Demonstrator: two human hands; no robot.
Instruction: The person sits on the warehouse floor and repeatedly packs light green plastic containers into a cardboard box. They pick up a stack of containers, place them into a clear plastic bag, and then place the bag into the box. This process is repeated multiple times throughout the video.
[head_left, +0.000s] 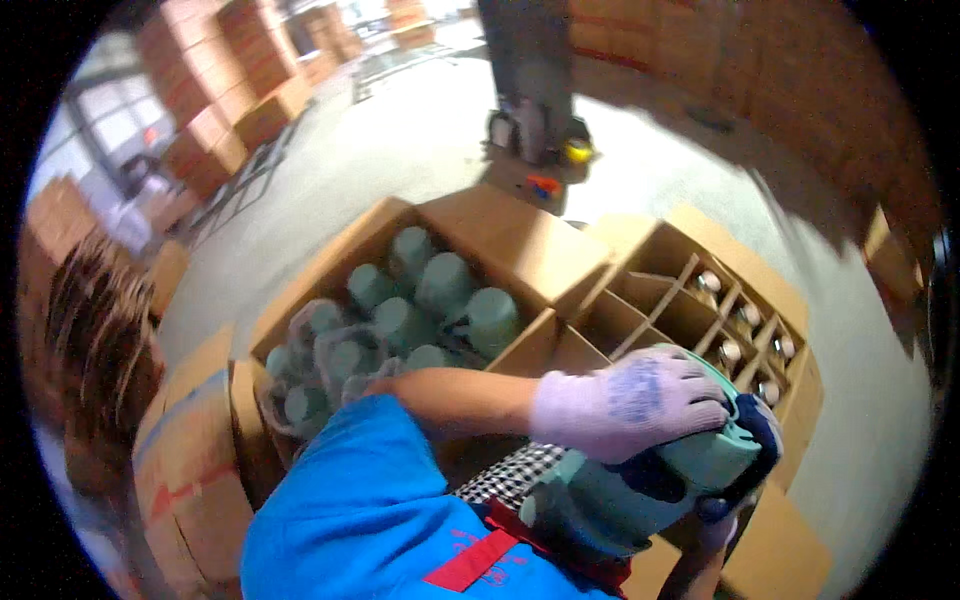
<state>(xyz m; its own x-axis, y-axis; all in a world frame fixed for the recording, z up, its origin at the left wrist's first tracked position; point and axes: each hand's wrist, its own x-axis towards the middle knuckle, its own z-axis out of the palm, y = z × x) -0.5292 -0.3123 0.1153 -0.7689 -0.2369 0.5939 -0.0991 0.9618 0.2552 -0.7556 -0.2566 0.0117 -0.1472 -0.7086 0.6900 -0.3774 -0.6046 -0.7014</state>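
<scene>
From here, the left hand point(632, 402), gloved, curls over the pale-green vessel point(712, 458) at the torso while the right hand point(752, 455) clasps its far end. It looks stiff, light (slippery too, I'd guess), best held round its sides. The left forearm point(475, 403) crosses rightward, near the divided carton point(740, 257).

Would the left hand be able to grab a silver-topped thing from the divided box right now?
Probably not while the left hand is gripping the green thing. Otherwise the way looks free: the silver-topped things stand close by and the divided box is open on top.
</scene>
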